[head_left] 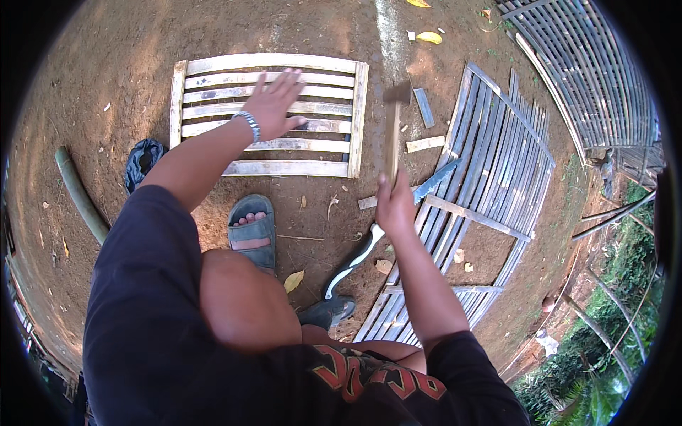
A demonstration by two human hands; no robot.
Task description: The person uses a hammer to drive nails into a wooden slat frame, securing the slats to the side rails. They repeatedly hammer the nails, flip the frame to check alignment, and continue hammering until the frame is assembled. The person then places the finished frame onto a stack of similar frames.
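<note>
Slatted frame: a pale panel of wooden slats joined by a crosspiece at each end lies flat on the ground, ahead of the person and a little to the left.
Left hand: the left hand grasps nothing; its fingers are spread, palm down, over the middle slats. Whether it presses on them cannot be told. A pale bracelet circles the wrist.
Right hand: the right hand is clenched around the lower end of a hammer.
Hammer: its wooden handle points away from the person, beyond the frame's right edge; the dark head is blurred.
Saw: a saw with a white and black handle lies below the right hand, its blade reaching over the left edge of a larger, greyish slatted panel.
Wood pieces: a grey strip and a pale strip lie just beside that panel's left edge.
Left side: a black plastic bag sits near the frame's near-left corner; a greenish pole lies farther left.
Feet: a dark sandal is on the foot near the frame's near edge.
</note>
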